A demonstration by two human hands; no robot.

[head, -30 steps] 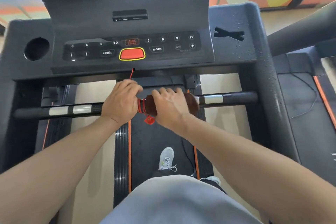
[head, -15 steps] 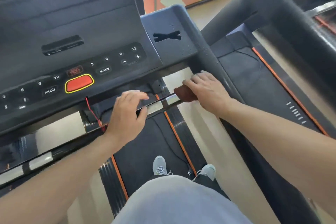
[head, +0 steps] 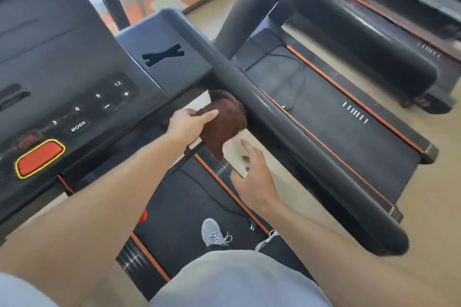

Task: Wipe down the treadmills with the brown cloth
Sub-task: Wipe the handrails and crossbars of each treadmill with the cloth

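Brown cloth (head: 225, 122) is gripped by left hand (head: 189, 124) beside treadmill handrail (head: 287, 127); right hand (head: 254, 177) is held empty, fingers spread.

I see a dark brown cloth (head: 225, 122), soft and crumpled, bunched against the inner side of the right handrail (head: 294, 129) of the treadmill (head: 74, 62) I stand on, just under the console's right corner. One end hangs down in a loose tail. The treadmill is black, with an orange-edged belt (head: 189, 207), a red stop button ringed in yellow (head: 40, 158), and numbered speed keys. Water droplets speckle the handrail and console corner. A second black treadmill (head: 344, 117) lies just beside it on the right
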